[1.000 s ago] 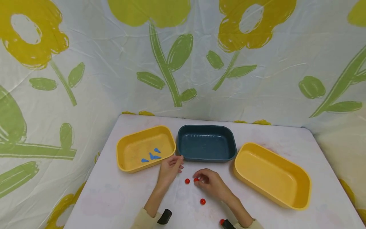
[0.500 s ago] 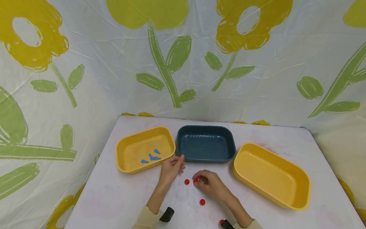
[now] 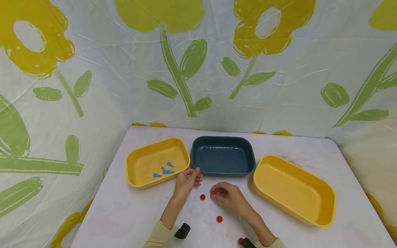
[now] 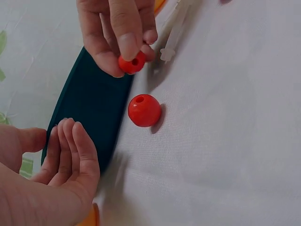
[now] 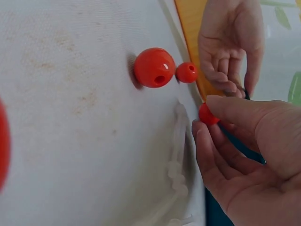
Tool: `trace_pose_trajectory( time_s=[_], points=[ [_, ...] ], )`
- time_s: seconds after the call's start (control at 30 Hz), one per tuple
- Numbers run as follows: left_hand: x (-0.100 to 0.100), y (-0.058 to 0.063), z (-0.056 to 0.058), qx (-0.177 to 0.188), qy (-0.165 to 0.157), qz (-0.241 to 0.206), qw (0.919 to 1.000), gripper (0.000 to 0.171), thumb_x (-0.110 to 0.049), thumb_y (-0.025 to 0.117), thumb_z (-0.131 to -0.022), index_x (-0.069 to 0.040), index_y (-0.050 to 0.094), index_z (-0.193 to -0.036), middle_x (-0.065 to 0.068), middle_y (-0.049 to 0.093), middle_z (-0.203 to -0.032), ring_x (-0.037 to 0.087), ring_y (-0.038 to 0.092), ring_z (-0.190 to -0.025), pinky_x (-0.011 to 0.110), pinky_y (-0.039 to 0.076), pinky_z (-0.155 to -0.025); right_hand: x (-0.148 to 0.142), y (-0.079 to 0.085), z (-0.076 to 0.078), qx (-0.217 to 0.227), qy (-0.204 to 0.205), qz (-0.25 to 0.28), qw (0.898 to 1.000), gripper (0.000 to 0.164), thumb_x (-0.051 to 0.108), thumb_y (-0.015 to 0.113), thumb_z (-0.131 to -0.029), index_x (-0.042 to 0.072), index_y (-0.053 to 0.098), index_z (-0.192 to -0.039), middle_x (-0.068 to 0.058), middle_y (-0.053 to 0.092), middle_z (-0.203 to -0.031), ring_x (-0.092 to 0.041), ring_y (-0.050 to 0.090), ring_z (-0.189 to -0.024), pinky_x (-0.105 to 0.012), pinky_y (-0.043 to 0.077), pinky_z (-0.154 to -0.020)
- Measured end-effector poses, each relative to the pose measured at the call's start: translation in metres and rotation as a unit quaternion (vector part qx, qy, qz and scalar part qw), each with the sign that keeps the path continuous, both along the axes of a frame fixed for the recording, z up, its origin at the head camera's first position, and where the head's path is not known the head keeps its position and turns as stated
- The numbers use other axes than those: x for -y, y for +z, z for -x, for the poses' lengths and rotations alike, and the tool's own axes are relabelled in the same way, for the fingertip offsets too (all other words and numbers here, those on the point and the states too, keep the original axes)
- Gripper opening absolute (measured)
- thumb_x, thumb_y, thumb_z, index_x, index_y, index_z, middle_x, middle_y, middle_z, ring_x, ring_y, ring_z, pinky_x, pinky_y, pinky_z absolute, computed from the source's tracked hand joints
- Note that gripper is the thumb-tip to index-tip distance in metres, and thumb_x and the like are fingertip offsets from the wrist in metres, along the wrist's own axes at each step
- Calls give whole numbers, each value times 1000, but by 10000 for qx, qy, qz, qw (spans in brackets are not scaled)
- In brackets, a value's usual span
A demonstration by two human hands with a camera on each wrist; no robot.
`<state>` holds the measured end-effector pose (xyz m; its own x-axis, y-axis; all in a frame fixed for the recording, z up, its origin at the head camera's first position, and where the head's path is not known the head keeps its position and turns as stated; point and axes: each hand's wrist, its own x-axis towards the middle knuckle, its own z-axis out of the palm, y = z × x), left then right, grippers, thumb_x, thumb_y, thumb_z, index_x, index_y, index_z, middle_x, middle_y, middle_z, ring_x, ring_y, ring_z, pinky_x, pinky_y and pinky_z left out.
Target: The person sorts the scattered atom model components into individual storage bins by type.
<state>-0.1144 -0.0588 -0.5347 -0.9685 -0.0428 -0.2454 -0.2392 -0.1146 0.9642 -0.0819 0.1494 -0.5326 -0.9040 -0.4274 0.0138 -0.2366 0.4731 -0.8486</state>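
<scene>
My right hand (image 3: 229, 198) pinches a red bead (image 5: 208, 114) between thumb and fingertips, over the table in front of the dark teal tray (image 3: 223, 172). The bead's hole shows in the left wrist view. Near the tray's front left corner is my left hand (image 3: 185, 182), its fingers loosely bent and holding nothing, its thumb overlapping the rim in the head view. A loose red bead (image 3: 202, 197) lies between the hands. Another red bead (image 3: 219, 219) is closer to me, and a third red bead (image 3: 240, 240) is partly hidden by the right wrist's black band.
At left, a yellow tray (image 3: 139, 184) contains several small blue drop-shaped pieces (image 3: 163, 170). A second yellow tray (image 3: 291, 212) stands at an angle on the right. Translucent plastic pieces (image 5: 177, 174) lie on the white cloth below the right hand.
The right hand, still pinching its bead, has shifted slightly right and away from the loose bead. The left hand has barely moved, drifting slightly right.
</scene>
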Motion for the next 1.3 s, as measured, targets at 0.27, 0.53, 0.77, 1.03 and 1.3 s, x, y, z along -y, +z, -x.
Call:
trace_pose_trajectory(
  time_s=[0.27, 0.53, 0.77, 1.03, 1.3],
  points=[
    [-2, 2, 0, 106, 128, -162, 9997, 33, -25, 67, -102, 9, 68, -103, 13, 75, -89, 16, 69, -74, 25, 60, -69, -5, 9, 4, -43, -140, 237, 9996, 18, 5, 80, -88, 6, 74, -106, 0, 72, -94, -13, 64, -82, -26, 58, -81],
    [-2, -3, 0, 138, 192, -368, 9990, 28, -21, 66, -103, 8, 68, -100, 13, 74, -87, 18, 69, -72, 26, 60, -67, -12, 24, 7, 64, -213, 397, 9990, 22, 11, 79, -91, 5, 73, -111, -3, 72, -103, -14, 65, -87, -24, 57, -85],
    [-3, 1, -1, 226, 239, -322, 9989, 30, -23, 67, -102, 7, 69, -102, 13, 74, -88, 17, 69, -74, 26, 60, -70, -17, 35, 17, -226, -152, 735, 9969, 21, 8, 77, -92, 3, 72, -111, -6, 73, -103, -16, 66, -88, -21, 57, -84],
    [-2, 2, -1, 237, 264, -359, 9987, 31, -23, 67, -102, 8, 68, -103, 11, 74, -87, 16, 68, -73, 27, 60, -72, -19, 47, 32, -56, -498, 733, 9960, 20, 14, 78, -92, 7, 72, -110, -2, 73, -100, -17, 68, -89, -20, 56, -84],
    [-3, 1, -1, 325, 235, -371, 9985, 31, -24, 67, -102, 7, 68, -105, 11, 74, -89, 15, 67, -73, 26, 60, -72, -23, 51, 48, -26, -689, 843, 9940, 19, 16, 76, -94, 6, 72, -110, -5, 73, -100, -19, 70, -88, -21, 57, -83]
  ],
)
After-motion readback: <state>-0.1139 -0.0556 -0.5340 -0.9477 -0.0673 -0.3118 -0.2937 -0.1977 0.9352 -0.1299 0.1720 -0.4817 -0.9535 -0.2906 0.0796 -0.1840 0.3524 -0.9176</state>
